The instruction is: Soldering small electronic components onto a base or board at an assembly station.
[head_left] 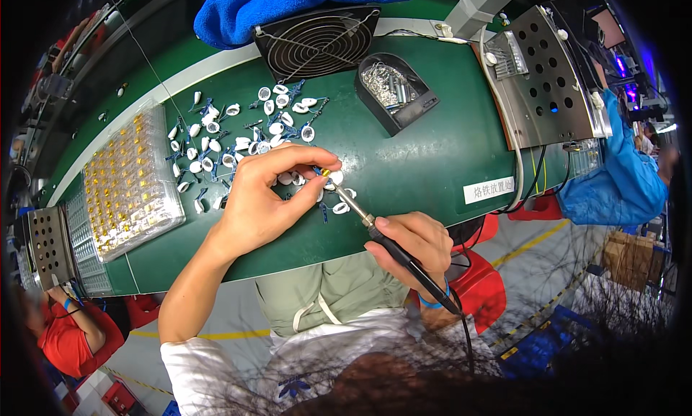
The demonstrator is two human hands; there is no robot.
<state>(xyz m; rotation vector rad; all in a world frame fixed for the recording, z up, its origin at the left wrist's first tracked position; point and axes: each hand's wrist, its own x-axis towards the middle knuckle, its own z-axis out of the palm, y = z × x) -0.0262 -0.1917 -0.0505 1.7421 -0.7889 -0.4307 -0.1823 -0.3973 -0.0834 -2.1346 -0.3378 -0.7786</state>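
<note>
My right hand is wrapped round the black handle of a soldering iron, a cable trailing from its lower end. The metal tip points up and left to my left fingertips. Between the thumb and forefinger of my left hand is a small white earbud-like part with a bit of yellow and blue on it. The iron's tip is right at this part; whether they touch, I cannot tell. Loose white pieces with dark blue flexible strips lie scattered on the green mat beyond and left of my left hand.
A clear tray of small gold parts sits at the left. At the back stand a black fan with a blue cloth and a black bin of metal bits. A perforated metal stand is at the right. Other people work nearby.
</note>
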